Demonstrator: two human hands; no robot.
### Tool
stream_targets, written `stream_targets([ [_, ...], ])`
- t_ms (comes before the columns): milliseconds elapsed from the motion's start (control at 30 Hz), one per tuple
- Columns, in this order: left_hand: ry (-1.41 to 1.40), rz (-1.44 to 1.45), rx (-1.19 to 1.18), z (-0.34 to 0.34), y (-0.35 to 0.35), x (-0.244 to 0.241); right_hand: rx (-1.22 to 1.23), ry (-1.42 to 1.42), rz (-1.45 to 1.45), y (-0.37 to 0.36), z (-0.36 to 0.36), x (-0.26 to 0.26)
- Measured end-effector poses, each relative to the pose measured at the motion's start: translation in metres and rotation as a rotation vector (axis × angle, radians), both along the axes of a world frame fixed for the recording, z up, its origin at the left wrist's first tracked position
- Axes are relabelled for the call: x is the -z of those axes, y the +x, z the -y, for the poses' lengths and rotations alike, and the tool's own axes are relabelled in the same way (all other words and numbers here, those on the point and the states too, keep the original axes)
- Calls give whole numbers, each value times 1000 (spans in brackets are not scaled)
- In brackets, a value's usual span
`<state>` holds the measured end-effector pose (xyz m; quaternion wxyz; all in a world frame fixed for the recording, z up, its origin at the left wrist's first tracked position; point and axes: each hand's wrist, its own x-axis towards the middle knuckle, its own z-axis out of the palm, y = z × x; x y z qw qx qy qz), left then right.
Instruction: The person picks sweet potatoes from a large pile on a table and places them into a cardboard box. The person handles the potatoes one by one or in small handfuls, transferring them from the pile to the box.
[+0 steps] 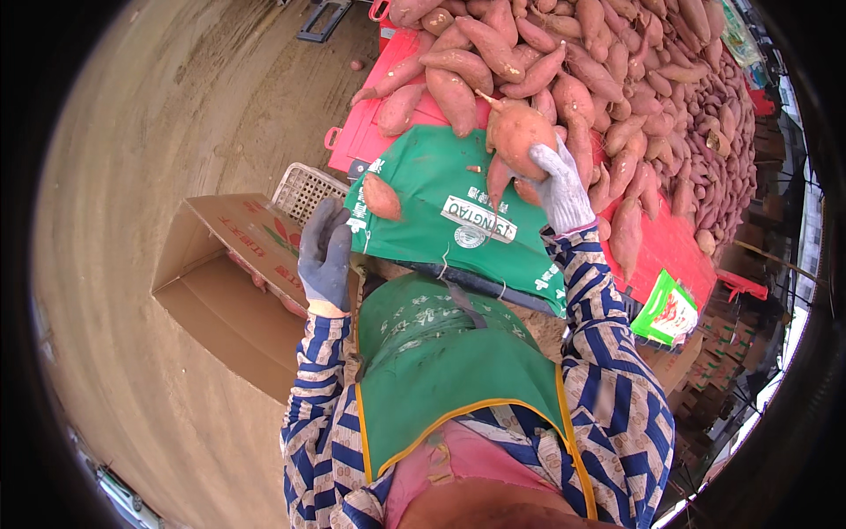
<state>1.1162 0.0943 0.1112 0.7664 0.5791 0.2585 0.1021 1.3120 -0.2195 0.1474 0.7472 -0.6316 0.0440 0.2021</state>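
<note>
My right hand (563, 188), in a white knitted glove, grips a large, round, pale-orange sweet potato (525, 135) above the far edge of a green cloth (423, 228) bearing printed writing. Below that root, a slim reddish sweet potato (498, 177) with a thin tail rests over the cloth. My left hand (325, 258) wears a grey-blue glove and holds nothing; its thumb stands apart from the slightly curled fingers. It is beside the flap of an open cardboard box (225, 324), in which a few sweet potatoes (256, 281) partly show. One small sweet potato (381, 197) lies on the cloth's left side.
A big heap of sweet potatoes (634, 86) covers red plastic crates (344, 149) beyond the cloth. A perforated plastic crate (305, 188) stands behind the box. At right lies a green-and-white packet (667, 311), with stacked cartons (724, 350) farther off. Bare dirt ground (152, 132) spreads leftward.
</note>
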Motion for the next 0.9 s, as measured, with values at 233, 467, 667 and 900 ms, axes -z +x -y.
stream_targets([
  [233, -681, -110, 311, 122, 56, -4, -28, 330, -221, -72, 12, 1],
  [467, -256, -120, 369, 121, 26, -1, -323, -133, 36, -73, -19, -15],
  [667, -43, -142, 441, 81, -28, -16, -431, 302, -281, -71, -111, -16],
  [900, -959, 86, -147, 31, -109, -19, -398, 701, -439, -115, -235, -37],
])
